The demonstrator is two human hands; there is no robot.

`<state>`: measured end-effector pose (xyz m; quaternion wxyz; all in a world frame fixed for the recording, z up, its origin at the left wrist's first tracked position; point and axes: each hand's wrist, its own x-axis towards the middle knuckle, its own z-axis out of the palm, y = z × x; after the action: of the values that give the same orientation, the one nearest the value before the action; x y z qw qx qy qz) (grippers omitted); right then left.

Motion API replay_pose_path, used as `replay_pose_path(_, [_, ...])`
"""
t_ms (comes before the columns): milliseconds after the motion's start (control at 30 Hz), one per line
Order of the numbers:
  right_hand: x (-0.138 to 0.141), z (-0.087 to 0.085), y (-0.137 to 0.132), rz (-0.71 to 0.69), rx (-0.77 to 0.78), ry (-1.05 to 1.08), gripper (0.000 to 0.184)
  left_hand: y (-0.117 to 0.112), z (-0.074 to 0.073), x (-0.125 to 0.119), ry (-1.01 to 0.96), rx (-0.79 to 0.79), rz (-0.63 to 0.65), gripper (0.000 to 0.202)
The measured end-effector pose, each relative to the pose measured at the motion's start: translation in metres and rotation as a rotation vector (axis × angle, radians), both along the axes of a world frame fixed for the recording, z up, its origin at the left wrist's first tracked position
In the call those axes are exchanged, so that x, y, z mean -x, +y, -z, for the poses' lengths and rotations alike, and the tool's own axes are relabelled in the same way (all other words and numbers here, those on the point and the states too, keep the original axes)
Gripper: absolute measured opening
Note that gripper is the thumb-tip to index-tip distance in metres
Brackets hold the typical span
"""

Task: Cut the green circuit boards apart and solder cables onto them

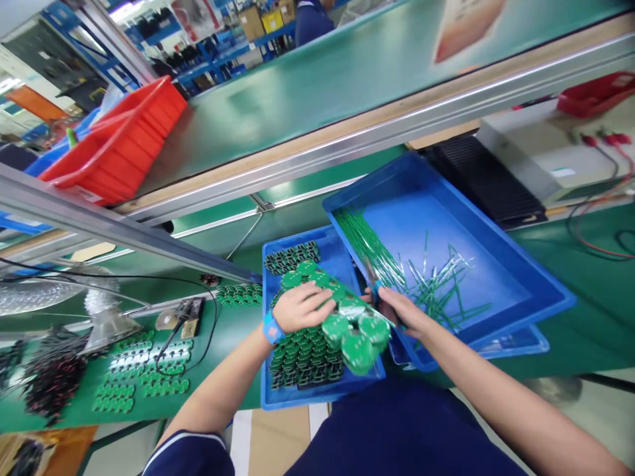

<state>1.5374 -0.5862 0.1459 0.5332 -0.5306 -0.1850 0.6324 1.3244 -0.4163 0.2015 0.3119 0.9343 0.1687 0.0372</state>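
Observation:
My left hand (300, 306) is closed on a panel of round green circuit boards (347, 324), holding it over a blue tray (317, 395) stacked with more such panels (305, 357). My right hand (399, 309) grips the same panel at its right edge, fingers curled, at the rim of a larger blue tray (520, 264) that holds several thin green strips (436, 277). A blue wristband sits on my left wrist.
Green round boards (143, 373) and black parts (49, 383) lie on the green bench at left, beside a soldering tool holder (186, 316). A red bin (119, 142) stands on the conveyor frame. A black ribbed unit (483, 178) and red cables sit at right.

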Motion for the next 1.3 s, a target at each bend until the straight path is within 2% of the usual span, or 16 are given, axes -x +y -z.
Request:
replay_pose_path(67, [0.002,-0.007,-0.001,-0.080,-0.032,0.113,0.050,-0.026,-0.014,-0.022,-0.109,0.205,0.021,0.020])
replay_pose_path(133, [0.002,-0.012,-0.009,-0.123,-0.063,0.195,0.052,-0.046,-0.023,-0.043,-0.132,0.284,0.078,0.021])
replay_pose_path(200, [-0.001,-0.014,-0.022,-0.120,-0.086,0.242,0.054,-0.061,-0.027,-0.058,-0.163,0.197,0.169,0.021])
replay_pose_path(267, [-0.007,-0.013,-0.036,-0.074,-0.102,0.261,0.052,-0.075,-0.028,-0.065,-0.210,0.028,0.175,0.020])
replay_pose_path(333, [-0.015,-0.010,-0.048,0.004,-0.115,0.257,0.052,-0.086,-0.027,-0.067,-0.231,-0.089,-0.012,0.026])
replay_pose_path(400, [-0.024,-0.008,-0.056,0.095,-0.127,0.225,0.053,-0.096,-0.025,-0.069,-0.222,-0.025,-0.314,0.038])
replay_pose_path(433, [-0.029,-0.008,-0.058,0.134,-0.132,0.200,0.053,-0.100,-0.023,-0.072,-0.222,0.108,-0.465,0.045])
replay_pose_path(500, [-0.037,-0.013,-0.061,0.194,-0.141,0.133,0.055,-0.109,-0.017,-0.085,-0.223,0.573,-0.657,0.055])
replay_pose_path(567, [-0.042,-0.022,-0.064,0.232,-0.148,0.052,0.059,-0.121,-0.007,-0.104,-0.257,1.104,-0.697,0.061])
replay_pose_path(600, [-0.043,-0.028,-0.065,0.235,-0.144,-0.034,0.061,-0.127,0.000,-0.115,-0.292,1.312,-0.678,0.065])
replay_pose_path(667, [-0.045,-0.042,-0.070,0.187,-0.115,-0.299,0.056,-0.139,0.015,-0.134,-0.379,1.561,-0.640,0.066])
replay_pose_path(733, [-0.046,-0.054,-0.078,0.092,-0.066,-0.589,0.043,-0.148,0.031,-0.147,-0.436,1.670,-0.680,0.059])
replay_pose_path(800, [-0.049,-0.062,-0.090,0.022,-0.011,-0.750,0.035,-0.153,0.043,-0.153,-0.440,1.736,-0.755,0.054])
replay_pose_path(900, [-0.053,-0.064,-0.110,-0.022,0.071,-0.820,0.036,-0.153,0.053,-0.156,-0.441,1.754,-0.850,0.054])
replay_pose_path(1100, [-0.058,-0.058,-0.128,-0.116,0.141,-0.872,0.037,-0.148,0.055,-0.163,-0.544,1.595,-0.868,0.054])
replay_pose_path(1300, [-0.062,-0.059,-0.128,-0.062,0.094,-0.887,0.031,-0.146,0.051,-0.167,-0.570,1.493,-0.854,0.056])
